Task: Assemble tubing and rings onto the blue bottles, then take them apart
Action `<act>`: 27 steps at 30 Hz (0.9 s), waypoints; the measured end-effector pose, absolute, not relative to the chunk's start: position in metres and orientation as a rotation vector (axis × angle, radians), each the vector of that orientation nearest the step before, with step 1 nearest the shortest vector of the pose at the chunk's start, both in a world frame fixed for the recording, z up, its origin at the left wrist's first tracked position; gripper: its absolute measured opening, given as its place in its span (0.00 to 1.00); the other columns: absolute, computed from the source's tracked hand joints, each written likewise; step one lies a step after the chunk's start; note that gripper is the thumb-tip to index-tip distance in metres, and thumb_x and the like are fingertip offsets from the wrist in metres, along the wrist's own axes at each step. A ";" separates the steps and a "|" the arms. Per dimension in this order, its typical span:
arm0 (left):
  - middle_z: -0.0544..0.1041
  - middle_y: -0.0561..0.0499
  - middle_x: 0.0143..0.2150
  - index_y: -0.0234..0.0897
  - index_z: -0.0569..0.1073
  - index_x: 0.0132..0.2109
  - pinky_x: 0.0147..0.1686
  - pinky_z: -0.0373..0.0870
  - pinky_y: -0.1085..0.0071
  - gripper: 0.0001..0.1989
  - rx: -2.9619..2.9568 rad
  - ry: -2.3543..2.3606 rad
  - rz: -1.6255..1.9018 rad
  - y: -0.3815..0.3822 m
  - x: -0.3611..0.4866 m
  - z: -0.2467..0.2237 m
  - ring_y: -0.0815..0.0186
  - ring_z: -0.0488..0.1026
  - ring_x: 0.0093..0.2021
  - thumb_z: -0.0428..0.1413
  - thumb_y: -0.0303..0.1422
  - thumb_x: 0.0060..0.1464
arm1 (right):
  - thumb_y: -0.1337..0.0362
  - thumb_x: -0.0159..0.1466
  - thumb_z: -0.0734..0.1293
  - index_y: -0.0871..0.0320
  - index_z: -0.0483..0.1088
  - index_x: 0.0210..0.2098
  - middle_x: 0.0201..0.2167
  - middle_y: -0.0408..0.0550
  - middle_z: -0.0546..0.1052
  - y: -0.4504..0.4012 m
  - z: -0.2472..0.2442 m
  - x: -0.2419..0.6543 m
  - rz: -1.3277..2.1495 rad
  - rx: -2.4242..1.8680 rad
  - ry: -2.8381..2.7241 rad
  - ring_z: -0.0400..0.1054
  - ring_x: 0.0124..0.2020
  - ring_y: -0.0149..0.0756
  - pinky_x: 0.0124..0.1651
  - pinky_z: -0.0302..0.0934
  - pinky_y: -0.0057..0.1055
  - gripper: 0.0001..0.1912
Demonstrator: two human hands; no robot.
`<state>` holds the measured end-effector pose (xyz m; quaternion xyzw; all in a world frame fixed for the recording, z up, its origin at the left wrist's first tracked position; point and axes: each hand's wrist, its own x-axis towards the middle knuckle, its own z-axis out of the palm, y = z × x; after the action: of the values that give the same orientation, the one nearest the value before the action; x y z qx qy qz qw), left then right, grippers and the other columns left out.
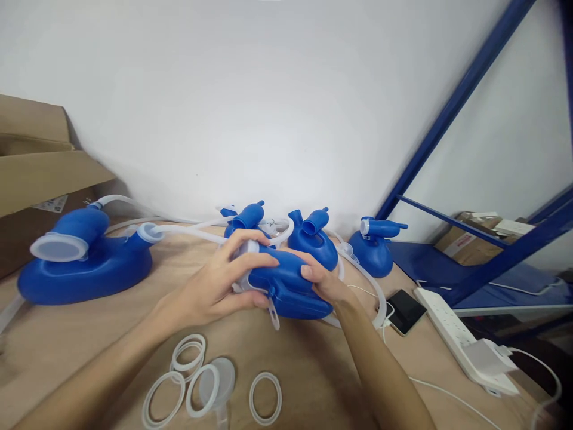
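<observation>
Over wooden tabletop [308, 370], with other blue bottles [323, 253] close behind: holding blue vessel [286, 276], long axis roughly left to right, directly between left hand [219, 282] and right hand [330, 283], both equally near. Clasping its white fitting [244, 283] on the left. Leaving some room frontward, short of loose white rings [251, 398].

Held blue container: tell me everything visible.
The held blue container looks like smooth plastic: rounded upper body, flatter section below tapering to the right. A white fitting sits at its left end, partly hidden by the left grip; a pale tab hangs near it. The right grip holds the other end. It lies sideways near frame centre; support beneath is unclear.
</observation>
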<state>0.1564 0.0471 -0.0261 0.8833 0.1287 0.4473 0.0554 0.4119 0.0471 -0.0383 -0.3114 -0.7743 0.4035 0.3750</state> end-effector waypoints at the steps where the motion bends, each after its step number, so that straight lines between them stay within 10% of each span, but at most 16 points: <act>1: 0.72 0.40 0.58 0.44 0.73 0.60 0.57 0.75 0.55 0.19 2.687 0.438 1.412 0.049 0.155 -0.027 0.52 0.72 0.58 0.56 0.45 0.68 | 0.38 0.66 0.67 0.53 0.74 0.60 0.52 0.52 0.81 0.046 -0.034 0.411 1.001 -0.815 -1.918 0.76 0.53 0.47 0.54 0.72 0.41 0.32; 27: 0.76 0.41 0.48 0.38 0.73 0.48 0.50 0.79 0.56 0.06 2.977 0.796 1.913 0.047 0.176 -0.039 0.54 0.74 0.51 0.58 0.26 0.64 | 0.57 0.78 0.55 0.52 0.68 0.46 0.35 0.46 0.81 0.014 -0.042 0.372 0.110 -0.753 -2.020 0.77 0.35 0.37 0.38 0.69 0.31 0.13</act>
<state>0.1758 0.0474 -0.0394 0.7968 0.2130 0.5118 -0.2405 0.3722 0.0142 -0.0416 -0.3074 -0.8251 0.0447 0.4719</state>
